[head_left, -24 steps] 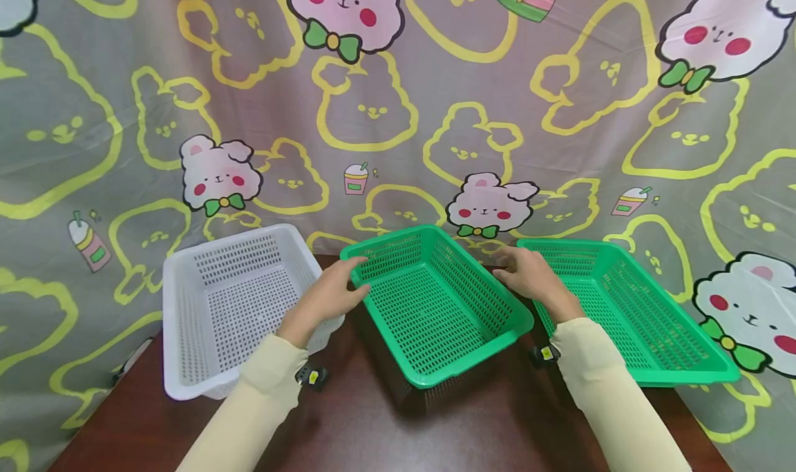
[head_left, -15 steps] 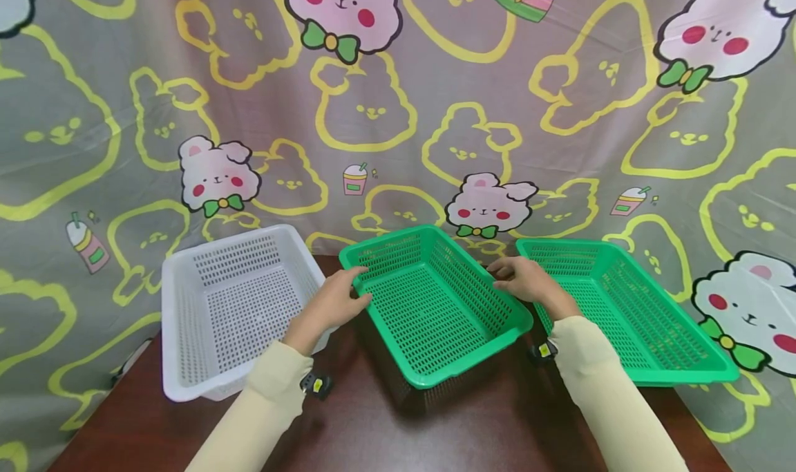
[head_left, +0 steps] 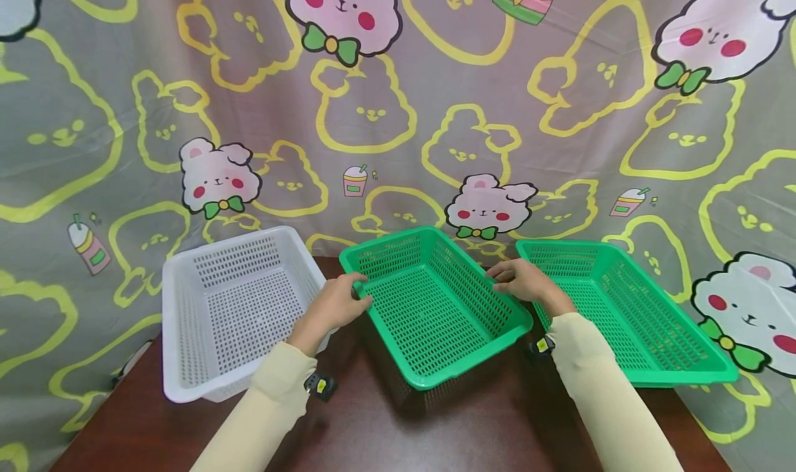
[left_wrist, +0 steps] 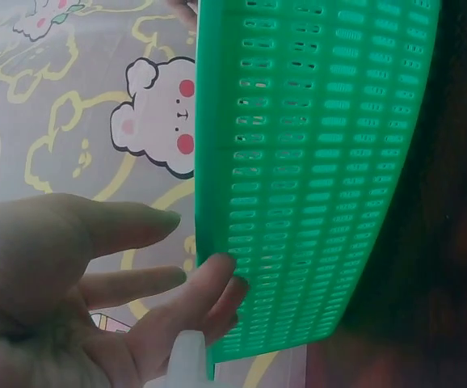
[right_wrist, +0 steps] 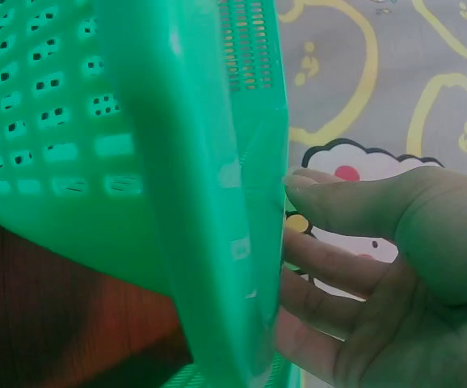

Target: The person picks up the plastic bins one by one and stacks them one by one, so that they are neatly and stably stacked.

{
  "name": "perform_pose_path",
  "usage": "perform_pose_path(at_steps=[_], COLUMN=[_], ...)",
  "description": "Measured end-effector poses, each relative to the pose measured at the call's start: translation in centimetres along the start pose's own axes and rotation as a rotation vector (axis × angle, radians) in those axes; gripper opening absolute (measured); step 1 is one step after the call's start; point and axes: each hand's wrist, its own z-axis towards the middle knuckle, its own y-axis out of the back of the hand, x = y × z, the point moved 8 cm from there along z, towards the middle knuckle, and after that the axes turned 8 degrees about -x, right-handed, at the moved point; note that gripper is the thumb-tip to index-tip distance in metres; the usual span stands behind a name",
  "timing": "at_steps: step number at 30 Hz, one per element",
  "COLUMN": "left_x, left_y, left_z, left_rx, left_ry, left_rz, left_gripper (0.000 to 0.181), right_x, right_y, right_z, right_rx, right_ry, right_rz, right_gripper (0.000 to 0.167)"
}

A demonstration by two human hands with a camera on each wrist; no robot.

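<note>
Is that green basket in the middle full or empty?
Empty. The head view looks down into the middle green basket, and its floor of little holes shows bare, with nothing lying on it.

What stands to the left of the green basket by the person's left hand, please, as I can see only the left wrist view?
Observer: In the head view, a white basket stands to the left of that middle green basket.
Operator: Thank you; might I ask what stands on the opposite side?
Observer: A second green basket stands to its right.
Operator: Is anything near the right rim of the middle one, please?
Observer: Yes, the right hand is at that rim, though I cannot tell whether its fingertips touch it.
</note>
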Motion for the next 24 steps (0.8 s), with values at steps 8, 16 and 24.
perform_pose_path(at_steps=[8, 16, 24], left_x=[0.1, 0.4, 0.1], left_y=[-1.5, -2.0, -1.1], left_z=[-0.6, -0.6, 0.1], left_rx=[0.097, 0.090, 0.032], left_ry=[0.085, 0.121, 0.100], left_rz=[-0.151, -0.236, -0.326], left_gripper=[0.056, 0.058, 0.055], right_x=[-0.3, -0.1, 0.4], right_y=[-0.1, 0.0, 0.7], right_z=[0.2, -0.1, -0.4], right_rx=[-0.009, -0.017, -0.025], right_ry=[-0.011, -0.027, -0.045], right_rz=[0.020, 0.007, 0.033], right_gripper=[0.034, 0.034, 0.036])
